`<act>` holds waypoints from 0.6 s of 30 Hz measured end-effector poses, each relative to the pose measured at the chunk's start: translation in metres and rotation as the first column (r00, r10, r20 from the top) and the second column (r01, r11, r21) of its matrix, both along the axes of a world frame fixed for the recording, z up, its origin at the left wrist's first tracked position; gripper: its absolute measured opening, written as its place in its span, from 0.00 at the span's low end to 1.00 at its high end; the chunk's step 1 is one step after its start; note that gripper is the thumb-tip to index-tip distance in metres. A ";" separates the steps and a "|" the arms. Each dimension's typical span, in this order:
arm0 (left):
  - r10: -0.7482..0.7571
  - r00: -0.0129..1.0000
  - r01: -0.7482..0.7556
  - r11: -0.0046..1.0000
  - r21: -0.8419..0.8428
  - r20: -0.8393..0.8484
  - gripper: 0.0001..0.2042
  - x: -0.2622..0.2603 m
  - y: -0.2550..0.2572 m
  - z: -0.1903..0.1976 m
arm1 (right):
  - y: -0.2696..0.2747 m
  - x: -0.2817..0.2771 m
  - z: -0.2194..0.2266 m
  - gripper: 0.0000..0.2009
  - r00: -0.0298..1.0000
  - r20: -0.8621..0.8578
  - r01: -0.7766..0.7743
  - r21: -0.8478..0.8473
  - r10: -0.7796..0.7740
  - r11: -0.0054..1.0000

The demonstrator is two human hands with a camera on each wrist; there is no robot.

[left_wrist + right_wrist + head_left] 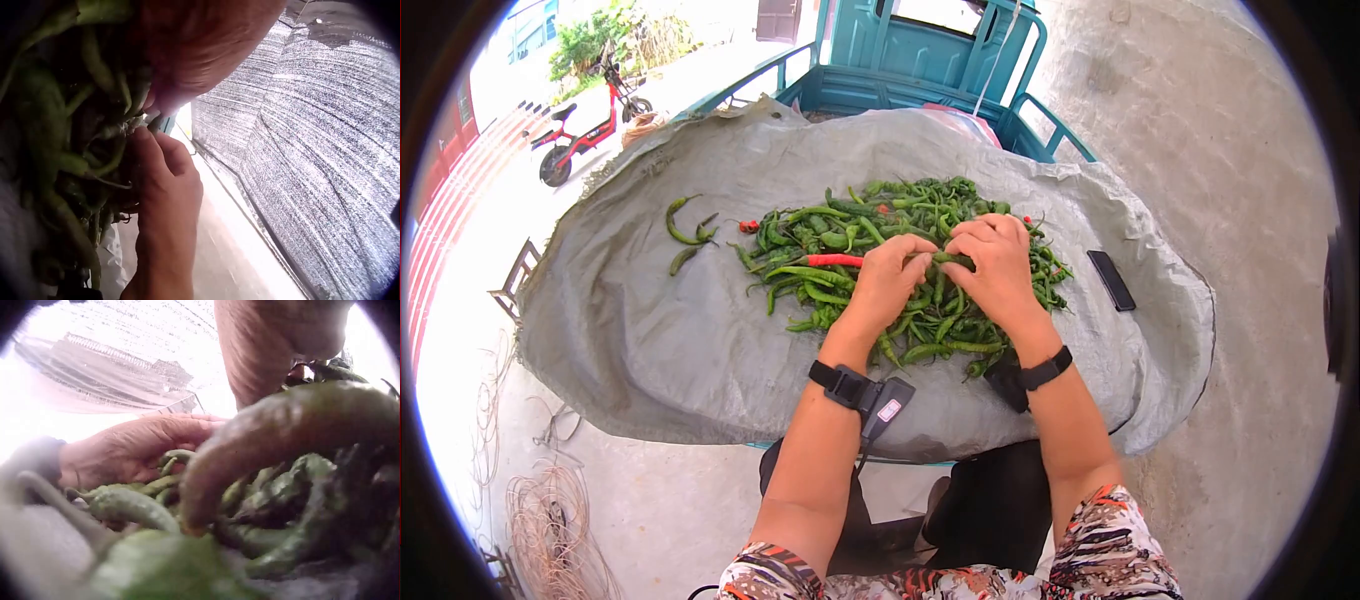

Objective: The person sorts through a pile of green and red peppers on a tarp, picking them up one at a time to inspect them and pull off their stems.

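Observation:
A heap of green chili peppers (840, 215) lies on the grey sheet, and both hands work over its middle. My left hand (890, 280) and right hand (998, 265) meet almost fingertip to fingertip. Between them is one green chili pepper (952, 261), pinched by thumb and fingers from both sides. The left wrist view has the right hand (169, 194) with its thumb and forefinger together near the stems. Peppers partly cover the left hand (125, 450) in the right wrist view. A red chili pepper (835, 260) lies just left of the left hand.
The grey sheet (650, 340) is spread over a blue cart bed (910, 75). A few green peppers (685, 230) lie apart at the left, and a black phone (1111, 281) rests at the right. Beyond stands a red scooter (590, 130); coiled wire (555, 530) is on the ground.

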State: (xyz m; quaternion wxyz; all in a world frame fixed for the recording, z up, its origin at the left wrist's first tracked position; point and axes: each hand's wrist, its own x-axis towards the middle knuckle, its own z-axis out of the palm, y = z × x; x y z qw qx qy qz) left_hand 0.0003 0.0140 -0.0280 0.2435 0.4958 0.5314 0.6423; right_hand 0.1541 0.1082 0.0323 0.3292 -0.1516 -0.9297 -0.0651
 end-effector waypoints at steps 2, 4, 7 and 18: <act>-0.012 0.990 0.017 0.999 -0.028 0.140 0.06 0.003 -0.004 0.009 | -0.013 0.002 0.002 0.11 0.994 -0.074 0.088 0.071 -0.083 0.994; -0.011 0.973 0.013 1.000 -0.008 0.230 0.07 0.003 -0.008 0.014 | -0.023 0.001 0.003 0.11 0.976 -0.171 0.152 0.074 -0.138 0.986; -0.093 0.965 0.077 0.994 0.074 0.247 0.08 -0.001 -0.010 0.018 | -0.024 0.005 0.000 0.12 0.955 -0.249 0.177 0.037 -0.162 0.984; -0.274 0.790 0.062 0.926 0.373 0.548 0.15 -0.010 -0.014 0.021 | -0.015 0.013 -0.004 0.10 0.974 -0.206 0.113 0.059 -0.099 0.992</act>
